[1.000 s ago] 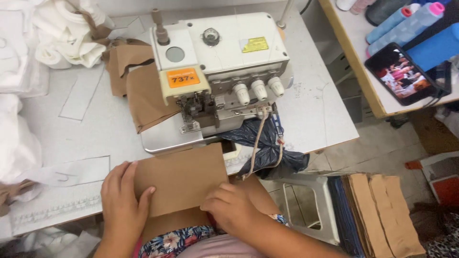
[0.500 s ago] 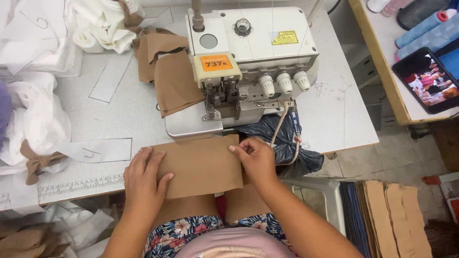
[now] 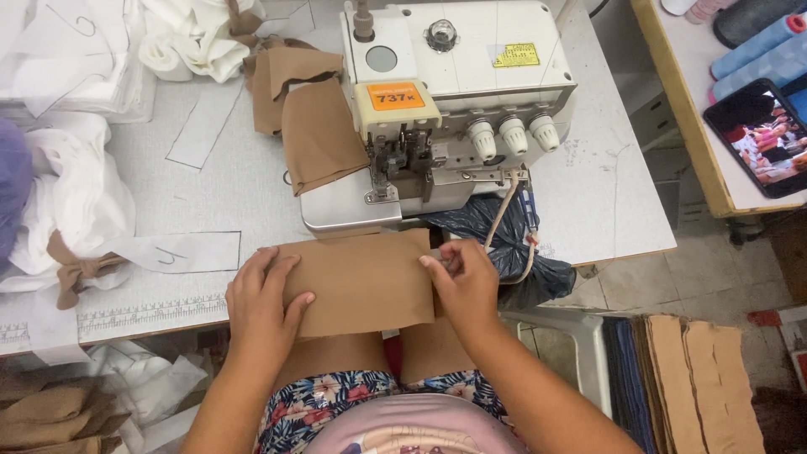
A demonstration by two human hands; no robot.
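A flat tan fabric piece (image 3: 361, 282) lies at the near edge of the white table (image 3: 210, 193), just in front of the white overlock sewing machine (image 3: 445, 101). My left hand (image 3: 261, 298) rests flat on the piece's left side. On the piece's right edge, my right hand (image 3: 462, 277) pinches the fabric with fingers closed, close below the machine's presser foot (image 3: 399, 168).
More tan fabric (image 3: 311, 118) trails behind the machine on its left. White cloth (image 3: 67, 193), a tan bow and paper patterns lie at left. A dark bag (image 3: 504, 244) hangs under the machine. A phone (image 3: 756, 139) and thread cones sit on a side table at right. Cardboard stacks stand lower right.
The view shifted, so the machine sits more centred. Both hands slid the tan piece up from my lap onto the table edge, toward the machine.
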